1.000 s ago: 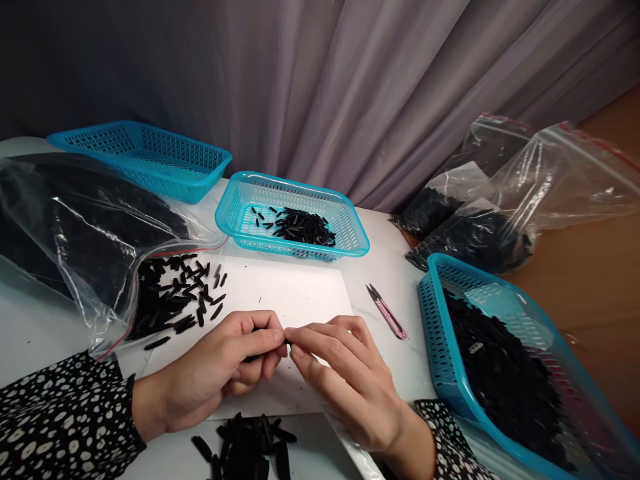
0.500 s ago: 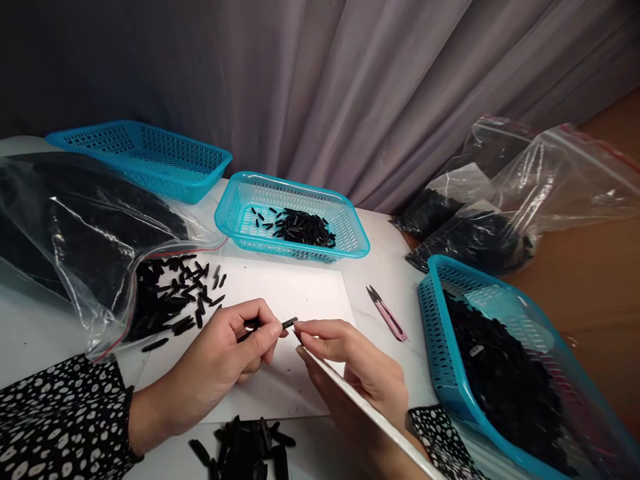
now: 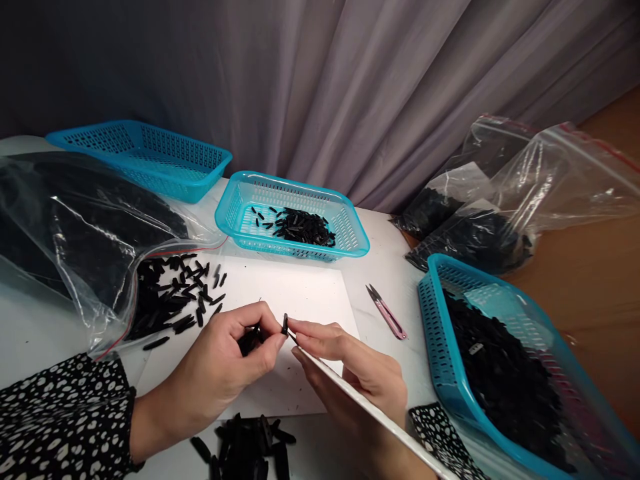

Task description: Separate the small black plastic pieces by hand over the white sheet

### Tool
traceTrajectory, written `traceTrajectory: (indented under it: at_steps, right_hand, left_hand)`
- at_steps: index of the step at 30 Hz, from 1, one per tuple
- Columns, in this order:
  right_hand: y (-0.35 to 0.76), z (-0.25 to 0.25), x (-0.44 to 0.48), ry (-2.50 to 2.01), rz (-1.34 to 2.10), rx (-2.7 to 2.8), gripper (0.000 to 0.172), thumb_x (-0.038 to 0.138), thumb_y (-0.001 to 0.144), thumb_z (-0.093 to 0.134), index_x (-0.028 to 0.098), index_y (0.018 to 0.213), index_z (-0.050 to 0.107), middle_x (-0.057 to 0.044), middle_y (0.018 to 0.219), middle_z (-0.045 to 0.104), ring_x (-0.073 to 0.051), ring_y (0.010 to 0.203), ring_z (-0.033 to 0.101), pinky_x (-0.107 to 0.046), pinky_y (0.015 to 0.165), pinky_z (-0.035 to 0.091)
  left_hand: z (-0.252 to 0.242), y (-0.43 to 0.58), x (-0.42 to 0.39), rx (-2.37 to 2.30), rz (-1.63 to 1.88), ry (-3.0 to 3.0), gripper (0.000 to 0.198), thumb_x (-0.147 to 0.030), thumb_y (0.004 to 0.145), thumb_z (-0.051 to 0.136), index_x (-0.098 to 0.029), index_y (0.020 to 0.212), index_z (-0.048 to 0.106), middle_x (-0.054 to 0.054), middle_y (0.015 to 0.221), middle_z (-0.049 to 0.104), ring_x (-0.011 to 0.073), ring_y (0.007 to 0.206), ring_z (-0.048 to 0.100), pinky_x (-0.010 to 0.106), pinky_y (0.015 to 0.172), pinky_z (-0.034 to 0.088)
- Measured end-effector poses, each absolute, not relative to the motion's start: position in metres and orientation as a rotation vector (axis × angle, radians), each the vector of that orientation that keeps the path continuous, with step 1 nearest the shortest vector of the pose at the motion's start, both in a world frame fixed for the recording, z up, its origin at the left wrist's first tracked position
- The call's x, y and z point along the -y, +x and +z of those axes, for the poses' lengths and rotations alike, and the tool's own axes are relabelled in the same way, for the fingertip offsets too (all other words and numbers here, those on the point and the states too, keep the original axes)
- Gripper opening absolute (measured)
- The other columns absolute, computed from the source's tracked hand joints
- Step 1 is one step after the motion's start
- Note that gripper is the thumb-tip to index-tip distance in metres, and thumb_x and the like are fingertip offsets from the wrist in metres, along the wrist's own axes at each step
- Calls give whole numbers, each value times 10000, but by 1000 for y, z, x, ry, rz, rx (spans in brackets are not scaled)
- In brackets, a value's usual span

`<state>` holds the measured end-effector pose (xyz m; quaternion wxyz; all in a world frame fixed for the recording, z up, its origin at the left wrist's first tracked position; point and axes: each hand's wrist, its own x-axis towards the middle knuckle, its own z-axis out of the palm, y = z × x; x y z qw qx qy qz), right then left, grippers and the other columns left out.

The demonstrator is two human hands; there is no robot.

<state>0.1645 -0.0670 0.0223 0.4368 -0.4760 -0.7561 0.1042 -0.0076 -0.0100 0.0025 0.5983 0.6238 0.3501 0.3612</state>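
Hands: a small black piece is pinched between the fingertips of both hands and held nearly upright, just above a white sheet on the worktop.

- The left hand is closed, thumb and forefinger at the piece. More black pieces are seen tucked in its curled fingers.
- The right hand is closed in a pinch on the other side of the same piece. A raised edge of the sheet crosses in front of its wrist.

Surroundings:

- A heap of loose black pieces is spilled from the mouth of a clear plastic bag to the left of the hands.
- A second small pile lies at the near edge, below the hands.
- A turquoise basket with a scatter of black pieces is set beyond the sheet.
- Another basket is seen further left.
- A third basket, filled with black pieces, stands at the right.
- Pink snips lie between the sheet and that basket.
- Two more clear bags with black contents are noted at far right.
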Motion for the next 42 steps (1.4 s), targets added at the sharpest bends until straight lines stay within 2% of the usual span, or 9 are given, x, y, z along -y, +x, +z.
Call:
traceTrajectory:
  at_steps: [9,13,16,18,20,23,29,33,42]
  right_hand:
    - [163,18,67,-1162,259,1864,170,40,815,610,77,971,664,-56,1124,642,11,982,652,-116,835,580]
    - [161,16,63,-995,75,1883,127,88,867,566,74,968,641,-68,1127,636,-44,1020,648,-158,757,538]
    - [161,24,62,-1043,-87,1998,135,85,856,582,79,977,641,-63,1128,636,-72,1041,637,-188,769,513]
    - [162,31,62,-1064,-169,2056,143,71,834,607,75,973,637,-56,1112,641,-76,1062,632,-193,795,513]
    - [164,33,61,-1046,-189,2076,126,79,846,594,70,967,628,-54,1102,641,-71,1066,631,-195,811,518]
    - [165,28,58,-974,-125,2003,103,114,892,543,77,952,618,-49,1084,642,-28,1001,629,-168,789,508]
    - [161,15,53,-902,-80,1925,107,152,925,510,87,910,593,-31,1039,655,-11,1027,639,-154,801,464]
    - [161,16,52,-906,-158,1934,158,178,950,480,89,885,593,-16,1021,664,-27,1075,644,-173,833,433]
    - [159,15,53,-954,-172,1874,95,135,911,522,90,874,596,-21,1013,661,-17,1039,642,-155,809,419]
  left_hand:
    - [0,-6,10,-809,857,1484,193,-225,886,570,-190,699,547,-39,663,517,102,643,473,213,626,388]
    - [1,-7,11,-794,861,1473,191,-225,896,575,-187,709,559,-37,684,536,100,668,490,210,652,400]
    - [3,-8,12,-754,863,1421,190,-239,894,605,-178,716,575,-32,694,541,95,684,489,204,664,400]
    - [5,-9,13,-708,805,1290,229,-316,910,627,-172,738,579,-37,672,519,79,614,438,197,584,367]
    - [6,-9,14,-650,701,1104,334,-439,925,619,-164,744,562,-46,640,483,57,514,325,195,474,273]
    - [6,-8,14,-579,597,875,429,-534,908,625,-150,739,537,-52,626,459,37,469,214,193,421,163]
    - [9,-7,9,-513,553,742,401,-510,879,684,-141,798,550,-59,618,463,27,472,204,167,416,146]
    - [10,-8,9,-531,596,780,424,-509,829,739,-150,770,523,-64,601,472,22,464,228,156,415,155]
    - [10,-4,8,-645,721,949,484,-570,766,764,-156,696,524,-55,575,468,40,465,275,181,412,177]
